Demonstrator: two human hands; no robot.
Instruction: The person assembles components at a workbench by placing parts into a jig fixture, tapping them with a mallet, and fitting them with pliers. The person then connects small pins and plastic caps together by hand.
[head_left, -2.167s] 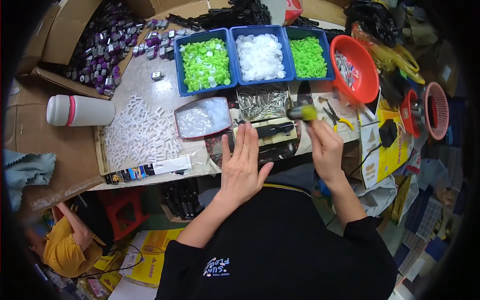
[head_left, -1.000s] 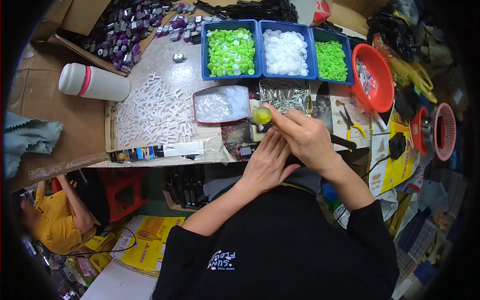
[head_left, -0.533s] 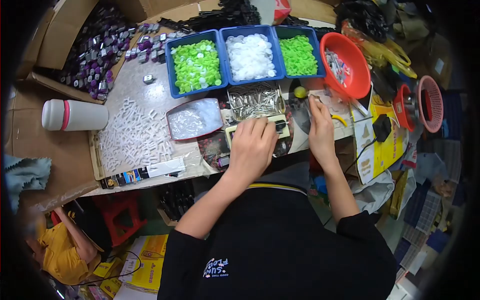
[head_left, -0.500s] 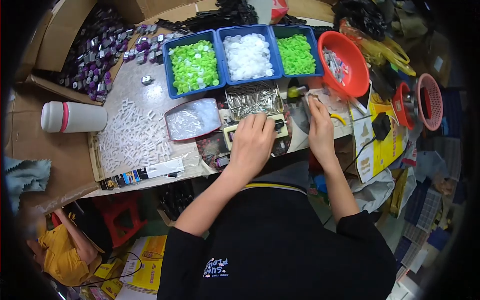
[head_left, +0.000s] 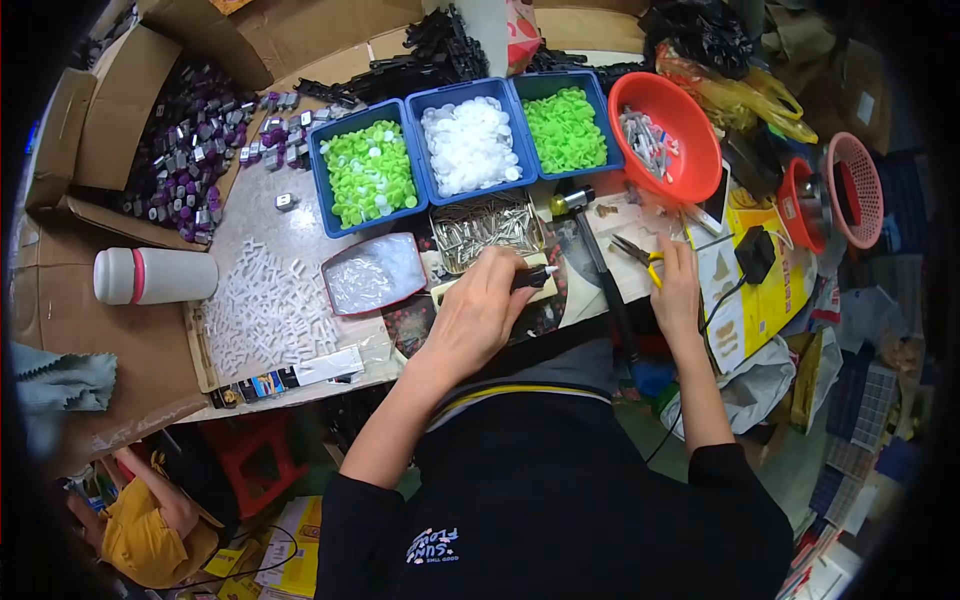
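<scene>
Pliers [head_left: 630, 250] lie on the table [head_left: 255, 210], yellow handles touching the right hand [head_left: 678, 295]; I cannot tell if it grips them. Well apart, the left hand [head_left: 478, 308] holds a black piece [head_left: 536, 277] at a cream block [head_left: 544, 292]. A hammer [head_left: 606, 280] lies between.

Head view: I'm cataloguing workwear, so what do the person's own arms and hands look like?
Both arms wear loose black fabric sleeves that leave the forearms bare. The left hand and right hand are ungloved, with no watch visible.
</scene>
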